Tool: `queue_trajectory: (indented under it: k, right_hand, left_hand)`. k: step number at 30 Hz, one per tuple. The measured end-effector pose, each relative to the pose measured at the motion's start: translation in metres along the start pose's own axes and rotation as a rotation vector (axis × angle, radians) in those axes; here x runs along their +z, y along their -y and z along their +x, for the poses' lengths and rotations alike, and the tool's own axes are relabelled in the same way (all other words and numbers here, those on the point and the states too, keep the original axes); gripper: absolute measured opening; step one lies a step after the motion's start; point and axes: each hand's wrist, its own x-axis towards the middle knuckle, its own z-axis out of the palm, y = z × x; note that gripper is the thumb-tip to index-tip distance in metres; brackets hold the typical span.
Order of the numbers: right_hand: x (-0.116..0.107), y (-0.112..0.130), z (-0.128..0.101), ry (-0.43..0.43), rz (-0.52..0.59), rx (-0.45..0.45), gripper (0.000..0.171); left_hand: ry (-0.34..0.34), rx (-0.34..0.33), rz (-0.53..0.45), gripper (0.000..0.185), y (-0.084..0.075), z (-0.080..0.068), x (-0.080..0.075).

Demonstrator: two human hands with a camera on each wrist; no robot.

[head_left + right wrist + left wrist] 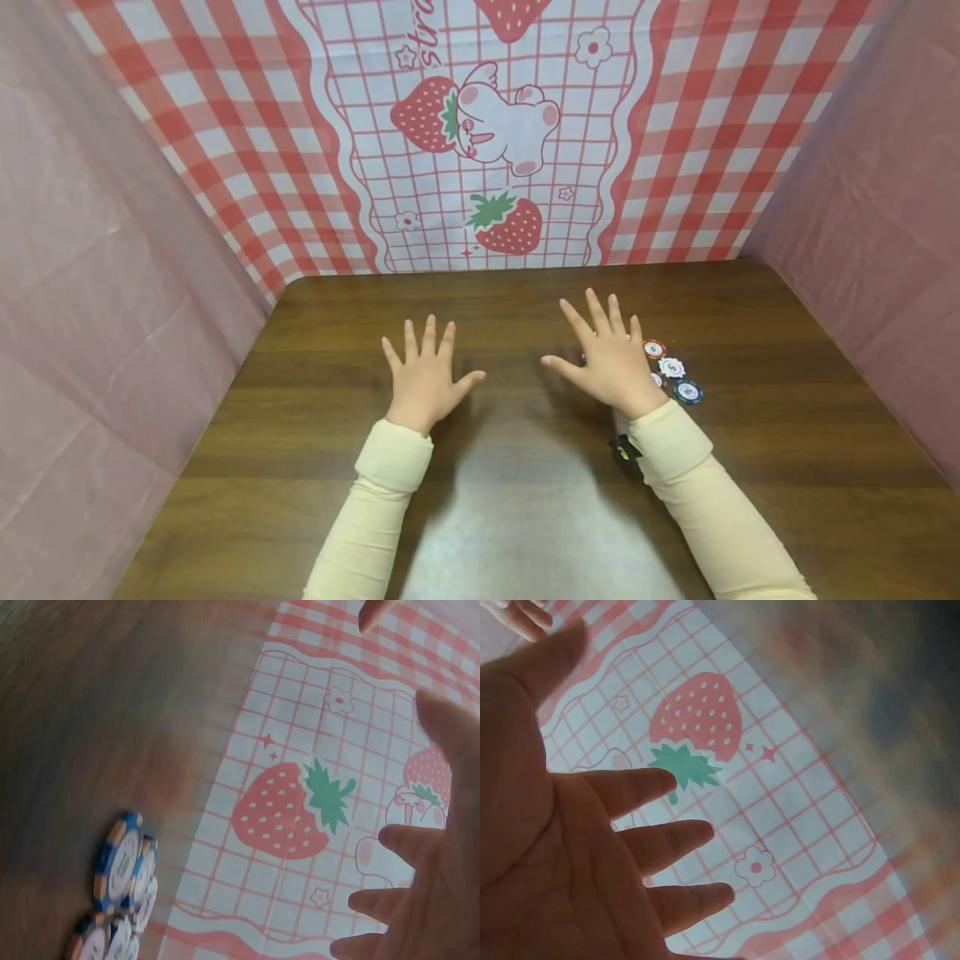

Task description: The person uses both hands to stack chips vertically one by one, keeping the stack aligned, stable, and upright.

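Both hands are held over the wooden table with fingers straight and spread. My left hand [424, 380] is at the left of the middle, holding nothing. On the right, my right hand [617, 367] is over part of a group of poker chips and hides some of them. Beside it show a red chip [654, 349], a white chip [672, 367] and a blue chip [687, 392]. In the right wrist view, a blue-edged chip [120, 862] lies with several others at the lower left, apart from the fingers [405, 847]. Nothing is in that hand either.
The brown wooden table [300, 492] has a bright reflection near its front. Behind it hangs a red-and-white checked cloth [705, 125] with strawberries. Pink curtains [97, 292] close off both sides. A small black device [625, 450] sits at the right wrist.
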Motion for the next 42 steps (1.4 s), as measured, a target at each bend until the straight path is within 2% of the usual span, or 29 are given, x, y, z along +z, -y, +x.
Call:
queue_trajectory:
  k: [5,9,11,14,21,28,34,42]
  right_hand:
    - [-0.007,-0.008,-0.002,-0.12,0.075,-0.055,0.075]
    - [-0.009,-0.016,-0.007,-0.209,0.106,-0.086,0.059]
    - [-0.011,-0.021,-0.01,-0.218,0.112,-0.08,0.051]
    - [-0.015,-0.029,-0.016,-0.2,0.113,-0.068,0.043]
    - [-0.017,-0.047,-0.025,-0.136,0.078,-0.056,0.038]
    - [-0.005,-0.054,-0.028,-0.067,0.063,-0.061,0.035]
    - [0.005,-0.053,-0.025,-0.043,0.042,-0.084,0.031]
    - [0.01,-0.051,-0.02,0.093,0.013,-0.092,0.022]
  left_hand:
    - [-0.053,0.019,-0.042,0.077,0.0,0.001,-0.006]
    - [-0.136,0.092,-0.083,0.066,0.002,0.0,-0.007]
    - [-0.176,0.134,-0.111,0.059,0.002,-0.001,-0.006]
    - [-0.189,0.176,-0.16,0.052,0.001,-0.001,-0.006]
    - [-0.118,0.236,-0.247,0.044,-0.003,-0.002,-0.005]
    - [-0.007,0.257,-0.308,0.042,-0.011,-0.005,0.002]
    - [0.028,0.301,-0.327,0.041,-0.016,-0.006,0.009]
    - [0.073,0.347,-0.325,0.04,-0.019,-0.009,0.015]
